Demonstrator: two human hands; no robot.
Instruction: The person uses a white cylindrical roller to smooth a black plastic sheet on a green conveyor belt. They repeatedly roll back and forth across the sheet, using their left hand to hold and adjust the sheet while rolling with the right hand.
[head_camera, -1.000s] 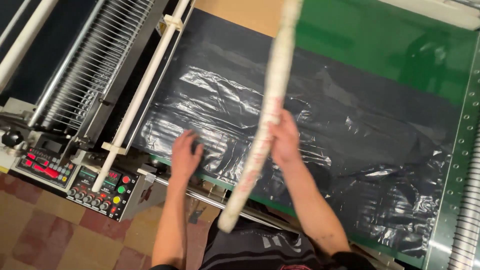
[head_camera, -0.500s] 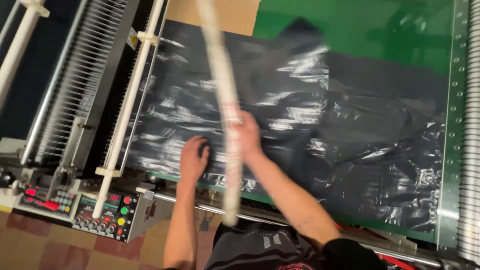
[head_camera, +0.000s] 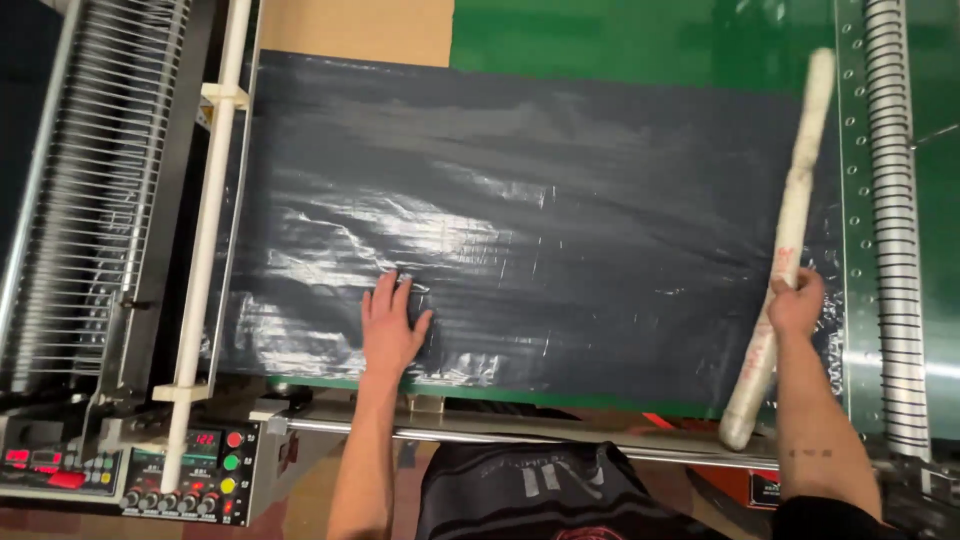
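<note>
A wide sheet of shiny black plastic film (head_camera: 560, 210) lies flat across a green machine table (head_camera: 640, 40). My left hand (head_camera: 390, 325) presses palm-down on the film near its front edge, fingers spread. My right hand (head_camera: 797, 305) grips a long white tube (head_camera: 790, 225) around its lower third. The tube lies along the film's right edge, running from the front edge toward the back.
A control panel with red, green and yellow buttons (head_camera: 190, 470) sits at the front left. A white rail (head_camera: 205, 250) and a rack of metal rods (head_camera: 75, 190) run along the left. A perforated strip and a ribbed roller (head_camera: 895, 220) line the right side.
My right hand has swept the white tube from the middle of the film to its right edge. The film now lies smoother. My left hand stays pressed on the film.
</note>
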